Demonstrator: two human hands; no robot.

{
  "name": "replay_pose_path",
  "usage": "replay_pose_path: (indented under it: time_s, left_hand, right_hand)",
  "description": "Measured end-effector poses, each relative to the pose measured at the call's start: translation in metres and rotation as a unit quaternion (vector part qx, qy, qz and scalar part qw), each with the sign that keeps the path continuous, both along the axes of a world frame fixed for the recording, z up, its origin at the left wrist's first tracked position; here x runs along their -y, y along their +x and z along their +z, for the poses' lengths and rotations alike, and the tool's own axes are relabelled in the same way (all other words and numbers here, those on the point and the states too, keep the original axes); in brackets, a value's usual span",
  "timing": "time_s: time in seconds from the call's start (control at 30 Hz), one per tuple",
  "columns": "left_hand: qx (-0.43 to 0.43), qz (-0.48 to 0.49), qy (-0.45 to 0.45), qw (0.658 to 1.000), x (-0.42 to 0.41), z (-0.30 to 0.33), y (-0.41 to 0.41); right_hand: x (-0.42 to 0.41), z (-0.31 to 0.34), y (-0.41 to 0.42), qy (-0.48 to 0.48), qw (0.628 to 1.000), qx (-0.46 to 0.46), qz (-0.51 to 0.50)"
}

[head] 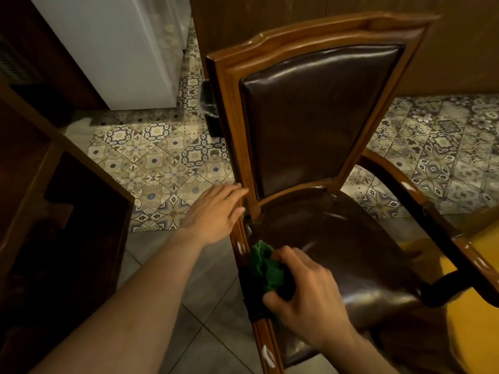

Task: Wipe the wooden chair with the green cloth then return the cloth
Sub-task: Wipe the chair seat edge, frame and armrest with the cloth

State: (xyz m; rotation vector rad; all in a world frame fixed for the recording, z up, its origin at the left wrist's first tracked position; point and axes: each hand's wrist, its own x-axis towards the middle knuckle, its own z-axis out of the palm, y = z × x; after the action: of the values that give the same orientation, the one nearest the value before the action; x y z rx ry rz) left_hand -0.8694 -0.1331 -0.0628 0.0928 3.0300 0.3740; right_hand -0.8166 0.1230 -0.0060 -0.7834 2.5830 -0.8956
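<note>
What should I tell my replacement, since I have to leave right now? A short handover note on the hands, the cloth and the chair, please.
Left hand: open, flat against the chair frame where back meets seat, bracing it.
Right hand: shut on the green cloth, pressing it on the seat's left edge by the wooden rail.
Done: wiping is under way; how much is covered cannot be told.
Left: finish the wooden frame and arms, then return the cloth.

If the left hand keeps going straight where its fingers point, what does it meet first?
Most likely the chair frame's wooden post: the left hand fingertips already look at or touching it.
</note>
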Motion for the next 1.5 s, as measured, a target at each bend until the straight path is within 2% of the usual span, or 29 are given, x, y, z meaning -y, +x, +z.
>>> replay_pose_path:
  time_s: [0.17, 0.3, 0.4, 0.5, 0.67, 0.93, 1.13, 1.5]
  left_hand:
    - [0.032, -0.094, -0.026, 0.995, -0.001, -0.061, -0.037]
    - [0.016, -0.108, -0.052, 0.993, 0.008, -0.102, -0.043]
    - [-0.007, -0.113, -0.031, 0.993, 0.012, -0.115, -0.041]
    - [-0.001, -0.11, -0.017, 0.994, 0.013, -0.118, -0.041]
    - [0.016, -0.136, -0.018, 0.99, 0.02, -0.115, -0.044]
    - [0.014, -0.167, 0.015, 0.986, 0.031, -0.116, -0.046]
    - [0.021, -0.159, -0.003, 0.987, 0.028, -0.118, -0.044]
    - [0.017, -0.123, -0.022, 0.992, 0.011, -0.113, -0.037]
  right_hand:
    - [0.004, -0.028, 0.003, 0.024, 0.999, 0.006, -0.025]
    - [0.012, -0.048, 0.0, 0.039, 0.999, -0.017, -0.029]
    - [0.026, -0.062, -0.005, 0.047, 0.997, -0.063, -0.018]
    - [0.051, -0.078, -0.008, 0.08, 0.991, -0.11, 0.004]
    - [0.085, -0.102, -0.017, 0.155, 0.978, -0.138, 0.038]
    - [0.092, -0.122, -0.024, 0.159, 0.982, -0.038, 0.098]
    - [0.095, -0.127, -0.019, 0.18, 0.976, -0.081, 0.094]
    - [0.079, -0.12, 0.013, 0.211, 0.97, -0.089, 0.08]
